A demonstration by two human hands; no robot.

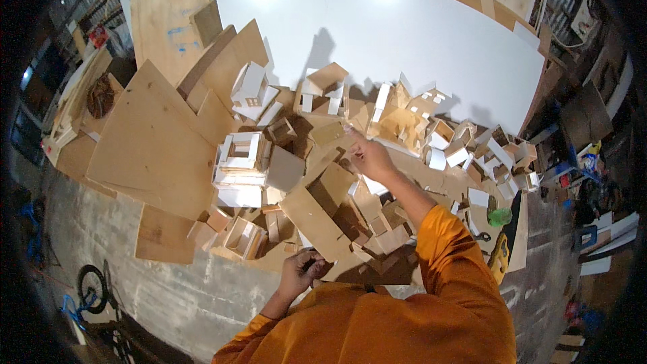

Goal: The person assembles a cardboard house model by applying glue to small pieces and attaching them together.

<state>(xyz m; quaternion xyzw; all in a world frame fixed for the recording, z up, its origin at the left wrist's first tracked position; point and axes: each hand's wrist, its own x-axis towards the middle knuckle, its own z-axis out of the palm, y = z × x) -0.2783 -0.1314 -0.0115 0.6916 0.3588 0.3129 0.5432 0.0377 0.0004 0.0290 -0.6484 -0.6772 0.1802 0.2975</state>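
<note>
My right hand (pixel 372 159) reaches over a pile of wood offcuts in the middle of the table. Its index finger stretches toward a small flat wooden piece (pixel 328 133); whether the fingertip touches it is unclear. Lower down, my left hand (pixel 301 275) is closed at the near edge of a long plywood board (pixel 315 222), which lies slanted over other pieces. Left of the board stands a white and wood model house (pixel 241 162) with a window-like opening. Farther back are a white model house (pixel 250 86) and an open-topped wooden model (pixel 327 81).
Large plywood sheets (pixel 151 138) lean and overlap at the left. A white board (pixel 404 27) spans the back. Small box-like models (pixel 495 155) crowd the right, near a green object (pixel 499 217) and a yellow tool (pixel 499 256). A bicycle wheel (pixel 92 288) stands lower left.
</note>
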